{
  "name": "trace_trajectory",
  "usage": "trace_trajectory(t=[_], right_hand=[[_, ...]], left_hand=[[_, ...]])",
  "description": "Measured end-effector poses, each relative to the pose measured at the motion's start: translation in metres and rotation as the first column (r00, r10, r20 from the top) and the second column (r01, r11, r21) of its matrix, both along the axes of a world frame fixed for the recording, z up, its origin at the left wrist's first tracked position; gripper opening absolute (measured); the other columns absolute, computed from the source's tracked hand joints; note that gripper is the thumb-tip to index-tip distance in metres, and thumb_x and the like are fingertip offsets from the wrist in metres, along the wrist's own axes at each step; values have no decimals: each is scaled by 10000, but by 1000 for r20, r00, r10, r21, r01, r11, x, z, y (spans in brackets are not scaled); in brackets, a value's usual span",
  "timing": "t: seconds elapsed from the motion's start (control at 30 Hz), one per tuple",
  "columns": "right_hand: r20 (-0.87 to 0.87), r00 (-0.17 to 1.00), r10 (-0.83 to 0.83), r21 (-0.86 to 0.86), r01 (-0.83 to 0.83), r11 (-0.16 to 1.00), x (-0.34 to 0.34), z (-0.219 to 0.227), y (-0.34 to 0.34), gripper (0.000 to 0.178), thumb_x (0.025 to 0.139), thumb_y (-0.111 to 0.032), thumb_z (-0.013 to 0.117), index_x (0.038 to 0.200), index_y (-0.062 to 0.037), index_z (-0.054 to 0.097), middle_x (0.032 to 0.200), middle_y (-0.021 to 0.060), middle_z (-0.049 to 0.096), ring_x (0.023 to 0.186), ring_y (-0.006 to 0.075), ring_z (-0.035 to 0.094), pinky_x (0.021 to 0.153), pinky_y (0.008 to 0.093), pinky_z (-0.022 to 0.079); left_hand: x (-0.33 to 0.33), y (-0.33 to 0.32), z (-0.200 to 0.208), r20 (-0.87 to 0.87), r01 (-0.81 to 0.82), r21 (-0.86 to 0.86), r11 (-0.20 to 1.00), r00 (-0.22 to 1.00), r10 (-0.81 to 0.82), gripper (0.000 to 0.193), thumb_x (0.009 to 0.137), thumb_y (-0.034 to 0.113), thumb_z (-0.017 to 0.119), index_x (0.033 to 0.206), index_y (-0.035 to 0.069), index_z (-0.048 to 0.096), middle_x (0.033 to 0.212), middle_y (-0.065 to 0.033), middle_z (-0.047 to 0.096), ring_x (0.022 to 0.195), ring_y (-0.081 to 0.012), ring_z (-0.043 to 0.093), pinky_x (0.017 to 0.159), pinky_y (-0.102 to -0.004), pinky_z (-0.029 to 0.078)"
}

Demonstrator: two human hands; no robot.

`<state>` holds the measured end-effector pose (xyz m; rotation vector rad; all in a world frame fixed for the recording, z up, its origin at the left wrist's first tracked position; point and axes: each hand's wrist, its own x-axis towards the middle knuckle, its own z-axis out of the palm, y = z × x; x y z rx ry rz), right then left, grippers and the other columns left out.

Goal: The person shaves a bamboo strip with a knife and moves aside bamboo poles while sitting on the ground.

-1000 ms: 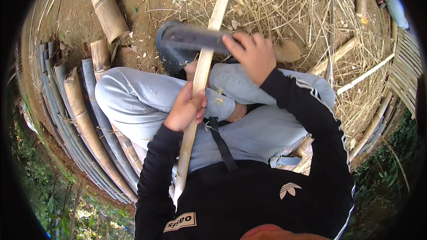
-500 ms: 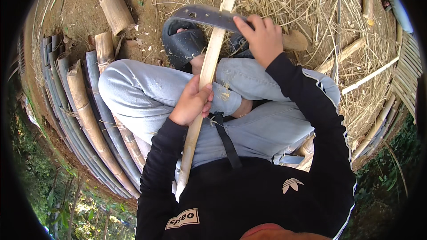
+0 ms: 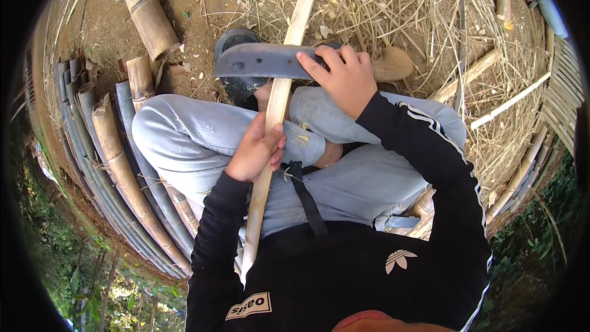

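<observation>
A long pale bamboo strip (image 3: 279, 95) runs from my lap up and away over my crossed legs. My left hand (image 3: 255, 147) is wrapped round it near its middle. Farther up, a broad dark machete (image 3: 261, 60) with a wooden handle (image 3: 393, 64) lies crosswise over the strip. My right hand (image 3: 344, 77) grips the machete close to where blade and handle meet, its index finger stretched along the blade. Part of the strip is hidden under the blade.
Several bamboo poles (image 3: 126, 166) lie side by side at my left. A thick bamboo piece (image 3: 147, 15) rests on the soil ahead. Straw-like shavings (image 3: 393, 6) cover the ground at the far right, with a split bamboo piece (image 3: 473, 77) among them. A black sandal (image 3: 236, 89) shows under the blade.
The machete has slid along the strip toward me, its blade now turned flatter with more of its face showing. My left hand keeps its hold on the strip.
</observation>
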<state>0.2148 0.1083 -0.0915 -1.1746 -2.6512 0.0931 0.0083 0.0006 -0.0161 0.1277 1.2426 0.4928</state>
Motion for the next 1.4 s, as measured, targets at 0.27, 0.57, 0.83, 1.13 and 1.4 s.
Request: trace_trajectory(t=[0.27, 0.57, 0.83, 1.13, 1.4], right_hand=[[62, 993, -104, -17, 105, 994, 0, -2, 9, 438, 838, -143, 520, 1248, -292, 558, 1040, -43, 549, 864, 197, 500, 677, 393, 381], [172, 966, -191, 16, 191, 981, 12, -14, 34, 456, 845, -124, 516, 1264, -301, 546, 1047, -25, 548, 874, 210, 512, 696, 379, 392], [-76, 995, -68, -96, 61, 993, 8, -28, 22, 501, 838, -64, 521, 1326, -174, 501, 1153, 62, 527, 996, 277, 512, 836, 422, 420], [360, 817, -450, -328, 562, 759, 58, -17, 35, 434, 706, -207, 727, 1062, -52, 533, 1105, 119, 538, 1056, 320, 516, 857, 450, 446], [131, 971, -200, -103, 214, 971, 64, 1, 54, 306, 652, -148, 658, 929, -64, 558, 882, 103, 581, 922, 288, 569, 861, 404, 432]], left_hand=[[-1, -2, -2, -7, 26, 16, 1000, 1000, -26, 173, 987, 162, 444, 1144, 116, 389, 756, -10, 463, 444, -64, 395, 388, -217, 377], [2, 1, 2, 7, 5, 18, 1000, 1000, -6, 162, 990, 146, 428, 1146, 123, 392, 748, -3, 461, 455, -48, 380, 386, -209, 363], [2, -2, -2, -18, 37, 38, 999, 999, -36, 101, 985, 160, 442, 1077, 133, 407, 758, -3, 461, 453, -57, 394, 380, -206, 366], [2, -5, -4, -41, 27, 68, 997, 999, -25, 117, 982, 159, 444, 1087, 126, 405, 750, -3, 467, 453, -59, 401, 383, -212, 376], [5, -3, -3, -66, 31, 85, 996, 998, -25, 129, 976, 128, 446, 1101, 110, 423, 722, 1, 465, 456, -67, 413, 381, -223, 376]])
